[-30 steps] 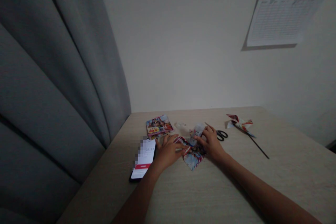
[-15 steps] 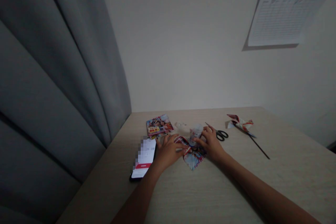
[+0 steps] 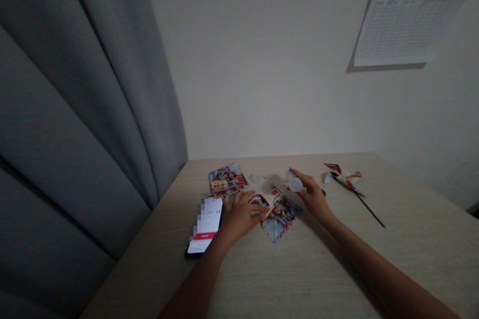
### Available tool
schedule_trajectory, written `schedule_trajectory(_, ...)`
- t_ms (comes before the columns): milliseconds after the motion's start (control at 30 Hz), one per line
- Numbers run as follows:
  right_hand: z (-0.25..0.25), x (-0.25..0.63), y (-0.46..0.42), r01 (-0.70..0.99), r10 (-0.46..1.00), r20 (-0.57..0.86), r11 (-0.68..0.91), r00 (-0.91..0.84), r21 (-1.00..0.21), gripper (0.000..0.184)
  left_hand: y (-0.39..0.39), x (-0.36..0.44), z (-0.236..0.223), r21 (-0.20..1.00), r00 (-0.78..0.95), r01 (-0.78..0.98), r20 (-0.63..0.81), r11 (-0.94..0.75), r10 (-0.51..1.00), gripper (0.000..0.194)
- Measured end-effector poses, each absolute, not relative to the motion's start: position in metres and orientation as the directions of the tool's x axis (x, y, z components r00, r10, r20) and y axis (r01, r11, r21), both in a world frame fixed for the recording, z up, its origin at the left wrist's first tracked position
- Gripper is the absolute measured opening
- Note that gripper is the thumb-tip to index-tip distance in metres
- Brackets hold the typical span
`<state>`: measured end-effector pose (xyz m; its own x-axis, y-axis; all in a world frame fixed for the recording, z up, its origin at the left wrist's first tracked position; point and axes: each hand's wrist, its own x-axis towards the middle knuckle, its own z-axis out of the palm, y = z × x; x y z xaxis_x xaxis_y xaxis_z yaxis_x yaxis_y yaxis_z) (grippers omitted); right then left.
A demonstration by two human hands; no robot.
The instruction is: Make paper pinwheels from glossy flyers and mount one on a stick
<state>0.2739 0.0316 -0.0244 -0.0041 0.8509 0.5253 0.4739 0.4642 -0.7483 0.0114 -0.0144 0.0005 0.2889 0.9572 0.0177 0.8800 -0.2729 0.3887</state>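
Observation:
A colourful printed paper square (image 3: 281,217) lies on the table with a corner folded toward its middle, like a half-made pinwheel. Fingers of my left hand (image 3: 241,214) hold the paper's left flap down, thumb and index finger at the fold. My right hand (image 3: 312,197) is raised just right of the paper, closed around a small translucent white bottle (image 3: 295,182). It is tilted and apart from the paper. Scissors behind the right hand are almost wholly hidden, with only a bit of black handle (image 3: 324,192) showing.
A phone (image 3: 204,229) with a lit screen lies beside my left wrist. Behind it is a stack of printed paper (image 3: 227,178). A small clear piece (image 3: 257,178) sits farther back. To the right lies a paper pinwheel (image 3: 342,175) on a dark stick (image 3: 370,210). A curtain (image 3: 93,109) hangs left.
My right hand has lifted the bottle off the paper and moved it back and to the right, now covering most of the scissors. The paper's far corner shows. My left hand stays in place.

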Motion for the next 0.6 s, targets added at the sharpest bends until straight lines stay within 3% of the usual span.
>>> schedule_trajectory(267,-0.0361,0.2817,0.0389,0.681,0.872,0.489,0.341,0.03,-0.649,0.047,-0.0156,0.0119,0.0028,0.397,0.291,0.877,0.01,-0.271,0.957,0.023)
schedule_trajectory(600,-0.0331,0.2844,0.0386,0.884,0.811,0.577,0.337,-0.097,-0.324,0.035,-0.0162,0.0122,0.005,0.396,0.291,0.877,0.013,-0.272,0.957,0.024)
